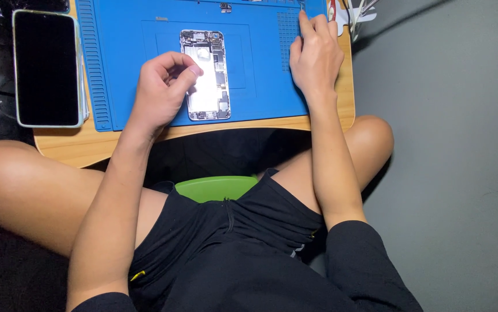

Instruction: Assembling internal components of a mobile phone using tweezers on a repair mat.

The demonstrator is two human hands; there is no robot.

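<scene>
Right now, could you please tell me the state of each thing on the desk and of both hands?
Opened phone: back up, cover off, internals exposed, flat on the blue repair mat.
Intact phone: face up, screen dark, at the wooden desk's left end.
Left hand: loosely curled, fingertips pinched together over the opened phone.
Right hand: palm down, fingers flat on the mat's right edge.

A small wooden table (pixel 202 130) with a light brown top stands low over a dark floor. A blue mat (pixel 260 86) covers most of the table. To the right, the floor (pixel 451 162) is plain grey and smooth, with a thin crack near the edge. The left side is dark and hard to make out.
</scene>
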